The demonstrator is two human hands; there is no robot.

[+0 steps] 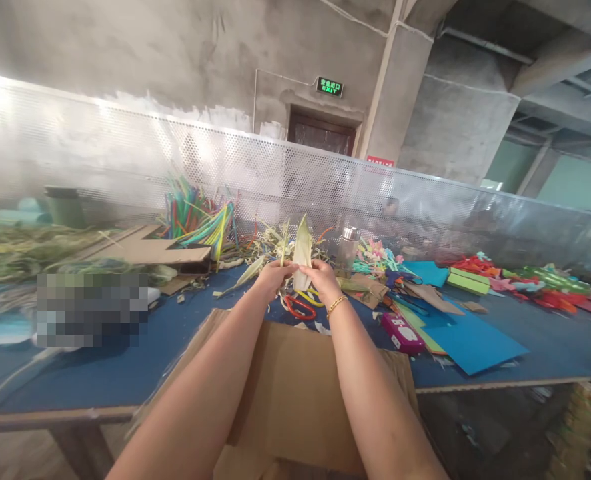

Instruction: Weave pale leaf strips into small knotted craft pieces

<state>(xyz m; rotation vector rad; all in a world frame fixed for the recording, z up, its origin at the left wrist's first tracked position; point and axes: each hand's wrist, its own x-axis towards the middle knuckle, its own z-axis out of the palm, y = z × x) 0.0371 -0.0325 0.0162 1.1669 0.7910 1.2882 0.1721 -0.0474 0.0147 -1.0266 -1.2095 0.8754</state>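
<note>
A pale green corn husk (302,250) stands upright between my two hands, over the table's near side. My left hand (275,275) pinches its lower left edge, and a thin husk strip (284,245) rises beside those fingers. From the other side my right hand (324,277), with a gold bracelet at the wrist, grips the husk between thumb and fingers. Just below the hands lie a red loop (299,309) and a yellow loop (311,297), partly hidden; their kind is unclear. Loose husks (248,275) lie to the left and behind.
Cardboard (290,373) covers the blue table's (195,333) front edge before me. Colourful pipe cleaners (190,213) and cut cardboard (150,250) are at left. Behind right stands a clear bottle (346,250); a purple box (401,333) and blue sheets (468,340) lie right. A perforated metal screen (255,167) borders the back.
</note>
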